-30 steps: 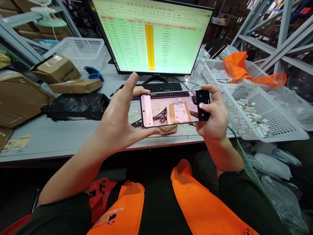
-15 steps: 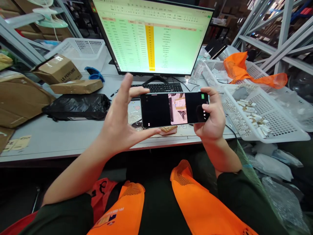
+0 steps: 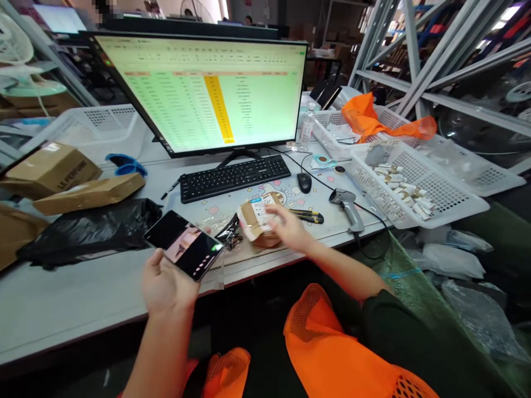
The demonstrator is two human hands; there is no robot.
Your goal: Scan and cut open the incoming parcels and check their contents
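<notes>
Though lit, mostly black-screened phone [image 3: 185, 246]

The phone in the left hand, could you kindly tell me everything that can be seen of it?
The phone is a slim, dark slab with a glossy, lit screen facing up: a small pinkish picture sits between black areas, with small icons near the right end. The left hand holds it slantwise, over the front of the desk in view; its back is hidden.
</notes>
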